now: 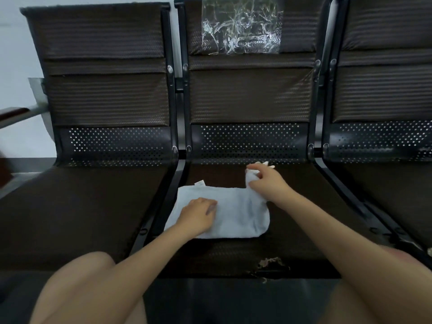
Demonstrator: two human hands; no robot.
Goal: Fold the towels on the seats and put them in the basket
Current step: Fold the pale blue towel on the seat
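Observation:
A pale blue towel point(236, 213) lies partly folded on the middle seat point(236, 253) of a row of dark seats. My left hand point(198, 213) presses flat on the towel's left half, fingers pointing right. My right hand point(266, 181) pinches the towel's far right corner and lifts it a little off the seat. A small white label point(200, 183) sticks out at the towel's far left edge. No basket is in view.
The left seat point(77, 206) and the right seat point(402, 195) flank the middle one, with black metal frames between. Clear plastic film point(240, 26) is stuck on the middle backrest. The middle seat's front edge is torn point(268, 267). My knees are at the bottom.

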